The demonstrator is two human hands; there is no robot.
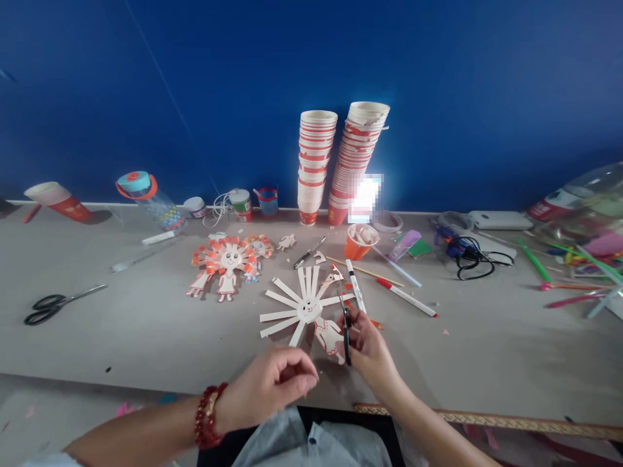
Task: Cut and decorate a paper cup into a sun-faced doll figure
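Observation:
My right hand [370,345] grips a pair of black-handled scissors [346,334], the narrow blades pointing away from me. Just left of it lies a white paper-cup cutout [309,310] with strips fanned out round a drawn face. A paper doll body [329,334] with red outlines touches its lower right side. My left hand [275,383] hovers near the table's front edge, fingers curled in and thumb close to them, with nothing visible in it. Farther left are finished-looking paper figures [230,261] with orange-tipped petals.
Two tall stacks of paper cups [317,155] stand against the blue wall. An orange cup of scraps [361,243], markers [407,297] and a craft knife [310,253] lie beyond my hands. Other scissors [61,303] rest far left; a glue gun [455,243] sits right.

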